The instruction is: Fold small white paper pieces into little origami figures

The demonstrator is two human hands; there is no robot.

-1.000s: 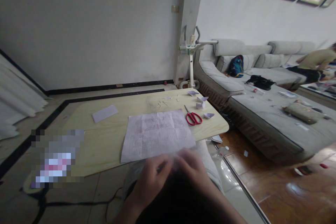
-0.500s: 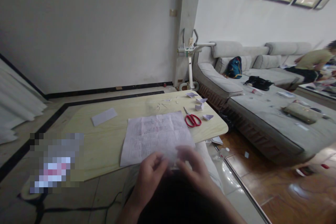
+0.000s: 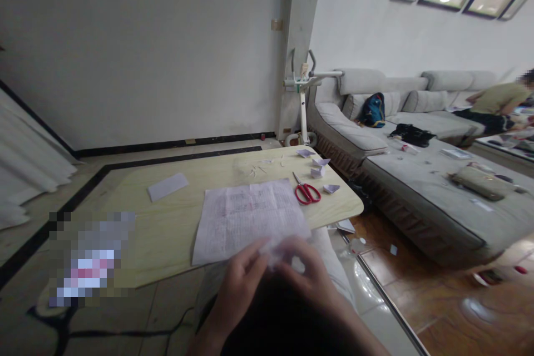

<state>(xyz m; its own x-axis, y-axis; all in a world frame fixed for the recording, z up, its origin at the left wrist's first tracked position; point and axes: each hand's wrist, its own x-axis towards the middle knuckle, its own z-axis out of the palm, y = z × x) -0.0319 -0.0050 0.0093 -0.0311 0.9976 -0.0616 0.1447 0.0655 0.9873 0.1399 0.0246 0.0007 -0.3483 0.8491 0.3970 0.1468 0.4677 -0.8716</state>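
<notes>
Close to my lap, my left hand point(image 3: 249, 268) and my right hand point(image 3: 306, 264) pinch a small pale piece of paper point(image 3: 275, 253) between them. Blur and the fingers hide most of its shape. Just beyond it, a large creased, printed sheet of paper point(image 3: 246, 217) lies spread on the light wooden table point(image 3: 167, 233). Red-handled scissors point(image 3: 307, 193) rest at the sheet's right edge, blades pointing away from me. Several small folded paper pieces point(image 3: 331, 189) stand along the table's right side.
A folded paper strip point(image 3: 168, 186) lies at the table's left, with thin paper scraps point(image 3: 261, 168) near the far edge. A blurred-out patch covers the near left corner. To the right stands a grey sofa point(image 3: 442, 194) with bags; another person point(image 3: 494, 97) sits at its far end.
My hands have drawn slightly closer together around the small paper, and my right hand's fingers have curled more. The things on the table have stayed put; the view has shifted slightly.
</notes>
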